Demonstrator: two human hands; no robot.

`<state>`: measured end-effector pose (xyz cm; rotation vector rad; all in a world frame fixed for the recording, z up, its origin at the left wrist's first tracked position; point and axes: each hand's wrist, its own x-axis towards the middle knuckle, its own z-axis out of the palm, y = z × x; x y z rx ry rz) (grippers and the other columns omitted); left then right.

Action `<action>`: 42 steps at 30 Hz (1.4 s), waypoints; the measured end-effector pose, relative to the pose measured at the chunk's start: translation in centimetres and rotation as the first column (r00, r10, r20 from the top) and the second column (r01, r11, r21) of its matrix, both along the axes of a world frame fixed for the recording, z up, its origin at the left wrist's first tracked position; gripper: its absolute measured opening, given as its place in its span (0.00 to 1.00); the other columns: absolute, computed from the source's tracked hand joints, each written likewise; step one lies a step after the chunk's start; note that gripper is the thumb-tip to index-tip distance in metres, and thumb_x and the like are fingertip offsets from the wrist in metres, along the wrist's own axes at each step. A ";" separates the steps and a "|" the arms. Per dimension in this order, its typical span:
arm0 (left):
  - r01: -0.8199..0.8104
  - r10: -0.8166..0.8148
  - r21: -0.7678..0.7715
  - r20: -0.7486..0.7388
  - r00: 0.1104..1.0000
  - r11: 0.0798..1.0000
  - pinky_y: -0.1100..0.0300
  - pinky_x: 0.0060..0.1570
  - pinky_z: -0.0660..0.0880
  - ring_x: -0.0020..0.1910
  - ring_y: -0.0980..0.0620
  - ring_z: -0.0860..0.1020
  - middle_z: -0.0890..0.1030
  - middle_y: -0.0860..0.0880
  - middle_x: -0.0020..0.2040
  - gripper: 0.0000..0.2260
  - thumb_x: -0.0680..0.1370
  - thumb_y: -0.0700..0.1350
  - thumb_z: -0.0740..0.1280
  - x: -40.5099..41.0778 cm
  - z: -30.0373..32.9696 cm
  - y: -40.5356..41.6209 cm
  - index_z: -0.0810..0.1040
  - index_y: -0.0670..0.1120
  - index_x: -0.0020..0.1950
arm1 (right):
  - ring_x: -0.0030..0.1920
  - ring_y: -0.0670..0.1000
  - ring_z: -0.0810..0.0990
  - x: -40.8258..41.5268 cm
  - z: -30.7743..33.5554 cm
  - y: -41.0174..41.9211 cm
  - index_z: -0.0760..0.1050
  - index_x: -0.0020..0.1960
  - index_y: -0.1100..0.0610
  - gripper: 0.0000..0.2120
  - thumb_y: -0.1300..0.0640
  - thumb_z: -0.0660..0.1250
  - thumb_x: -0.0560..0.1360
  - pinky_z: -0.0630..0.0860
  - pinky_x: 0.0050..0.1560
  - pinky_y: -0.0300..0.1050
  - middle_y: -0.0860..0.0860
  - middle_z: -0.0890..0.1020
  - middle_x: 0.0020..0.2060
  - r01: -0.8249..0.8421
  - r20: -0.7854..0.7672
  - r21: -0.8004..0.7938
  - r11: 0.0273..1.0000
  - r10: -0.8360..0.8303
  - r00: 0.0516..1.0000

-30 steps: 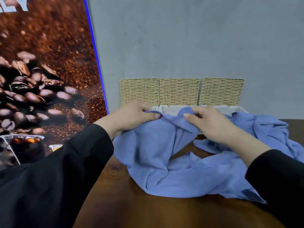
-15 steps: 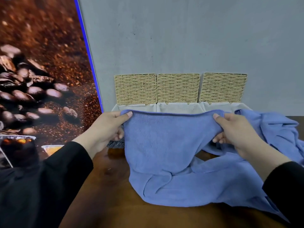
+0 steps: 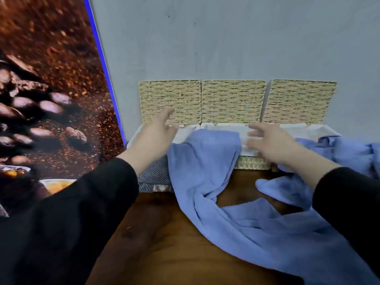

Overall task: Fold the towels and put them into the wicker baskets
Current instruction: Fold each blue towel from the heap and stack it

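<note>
Blue towel (image 3: 202, 159) draped over mid basket (image 3: 253, 162) rim.

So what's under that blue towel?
The brown table, and the front rim of the white-lined wicker baskets where the blue towel drapes over. Anything beneath its folds is hidden.

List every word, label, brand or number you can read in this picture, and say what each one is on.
None can be read.
Coffee bean poster: only beans and cups show, no lettering.
Wicker baskets, their white liners and the blue towels: no tags or print show.
Patterned grey cloth under the left hand: a woven pattern, no text.
</note>
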<state>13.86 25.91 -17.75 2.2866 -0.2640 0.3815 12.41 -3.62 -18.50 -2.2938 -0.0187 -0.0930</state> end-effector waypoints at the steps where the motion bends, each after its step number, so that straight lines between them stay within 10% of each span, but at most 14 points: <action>1: 0.004 -0.005 0.031 0.027 1.000 1.000 0.59 0.55 0.74 0.57 0.55 0.79 0.80 0.55 0.60 0.15 0.83 0.46 0.63 -1.7 -1.3 -0.7 0.73 0.52 0.70 | 0.41 0.52 0.83 -0.6 -0.8 0.2 0.75 0.69 0.53 0.19 0.51 0.71 0.79 0.78 0.40 0.42 0.48 0.82 0.55 -0.064 -0.012 -0.176 0.982 0.063 0.998; 5: 0.181 -0.187 0.175 0.018 0.982 0.968 0.55 0.49 0.77 0.45 0.60 0.79 0.81 0.58 0.44 0.04 0.80 0.50 0.67 -9.8 -7.1 -2.8 0.81 0.54 0.49 | 0.38 0.45 0.82 -3.6 -3.5 1.3 0.81 0.55 0.50 0.12 0.46 0.74 0.75 0.77 0.42 0.40 0.46 0.85 0.39 -0.455 -0.354 -0.397 0.797 0.324 0.877; 10: 0.244 -0.232 0.406 -0.077 0.970 0.881 0.59 0.62 0.64 0.69 0.61 0.66 0.70 0.62 0.68 0.19 0.80 0.58 0.66 -12.9 -12.8 -3.1 0.74 0.58 0.71 | 0.43 0.47 0.77 -5.6 -5.3 2.8 0.79 0.52 0.51 0.10 0.47 0.74 0.75 0.74 0.44 0.44 0.43 0.78 0.42 -0.543 -0.467 -0.555 0.630 0.305 0.830; 13: 0.159 -0.177 0.442 0.000 0.984 0.883 0.58 0.53 0.61 0.63 0.58 0.67 0.70 0.62 0.59 0.11 0.82 0.56 0.63 -12.4 -13.4 -2.9 0.77 0.59 0.63 | 0.42 0.49 0.73 -6.4 -5.4 3.5 0.76 0.45 0.55 0.07 0.53 0.68 0.79 0.70 0.40 0.43 0.46 0.77 0.38 -0.566 -0.496 -0.569 0.596 0.301 0.815; 17: 0.100 -0.171 0.411 0.139 0.975 0.906 0.52 0.50 0.68 0.52 0.51 0.74 0.72 0.57 0.49 0.12 0.83 0.54 0.55 -11.8 -11.5 -1.9 0.78 0.54 0.52 | 0.33 0.47 0.71 -7.6 -3.5 3.8 0.70 0.43 0.59 0.09 0.56 0.62 0.80 0.66 0.33 0.41 0.56 0.76 0.38 -0.426 -0.344 -0.520 0.740 0.275 0.898; 20: -0.061 -0.037 0.257 0.359 0.932 0.965 0.48 0.48 0.74 0.46 0.46 0.77 0.75 0.51 0.47 0.09 0.81 0.46 0.61 -10.6 -7.0 1.3 0.81 0.48 0.50 | 0.27 0.47 0.74 -8.2 -0.2 3.8 0.71 0.41 0.59 0.12 0.57 0.59 0.81 0.70 0.29 0.41 0.56 0.81 0.32 -0.181 -0.125 -0.170 0.969 0.161 0.979; 24: -0.245 0.149 0.328 0.293 0.945 0.912 0.46 0.52 0.75 0.53 0.39 0.78 0.79 0.44 0.53 0.10 0.82 0.41 0.63 -7.5 -2.2 3.9 0.82 0.48 0.59 | 0.30 0.58 0.82 -6.8 2.1 3.2 0.71 0.43 0.59 0.10 0.59 0.59 0.83 0.78 0.30 0.45 0.61 0.85 0.34 0.014 -0.052 0.252 0.968 -0.001 0.999; 27: -0.225 0.147 0.345 0.237 0.960 0.911 0.46 0.56 0.75 0.57 0.41 0.78 0.80 0.45 0.59 0.15 0.81 0.43 0.64 -7.4 -3.1 2.9 0.77 0.50 0.68 | 0.44 0.64 0.84 -4.8 -0.6 1.8 0.73 0.52 0.58 0.03 0.59 0.64 0.80 0.81 0.42 0.55 0.66 0.85 0.45 0.115 -0.046 -0.109 0.987 -0.121 0.992; 29: -0.154 0.091 0.217 0.274 0.957 0.964 0.48 0.52 0.76 0.50 0.46 0.79 0.81 0.49 0.53 0.12 0.80 0.42 0.65 -9.2 -5.2 1.3 0.79 0.50 0.62 | 0.53 0.62 0.82 -5.3 -2.9 1.4 0.69 0.68 0.57 0.20 0.54 0.68 0.79 0.74 0.42 0.51 0.61 0.84 0.52 0.093 -0.023 -0.455 0.885 -0.116 0.993; 33: 0.132 -0.171 0.208 0.182 0.968 0.969 0.50 0.51 0.76 0.48 0.56 0.77 0.79 0.57 0.47 0.04 0.80 0.50 0.66 -12.2 -10.7 -1.0 0.80 0.52 0.51 | 0.52 0.44 0.79 -9.4 -5.8 3.4 0.77 0.59 0.48 0.09 0.48 0.68 0.80 0.72 0.48 0.42 0.43 0.81 0.51 -0.127 0.121 -0.233 0.964 0.159 0.980; 36: 0.338 -0.313 0.381 -0.129 0.941 0.860 0.52 0.73 0.62 0.70 0.60 0.68 0.73 0.61 0.69 0.17 0.80 0.61 0.63 -12.4 -12.5 -0.9 0.77 0.59 0.67 | 0.50 0.38 0.78 -11.3 -8.3 4.8 0.78 0.49 0.46 0.03 0.49 0.66 0.81 0.74 0.49 0.35 0.40 0.80 0.47 -0.332 0.040 -0.260 0.907 0.354 0.935; 42: 0.240 -0.223 0.458 -0.092 0.970 0.856 0.64 0.64 0.52 0.76 0.58 0.61 0.65 0.61 0.76 0.16 0.84 0.52 0.62 -10.7 -13.0 -0.4 0.72 0.60 0.72 | 0.52 0.39 0.77 -10.9 -10.9 3.4 0.78 0.51 0.47 0.03 0.54 0.70 0.79 0.71 0.51 0.32 0.39 0.78 0.49 -0.298 0.109 -0.275 0.914 0.337 0.935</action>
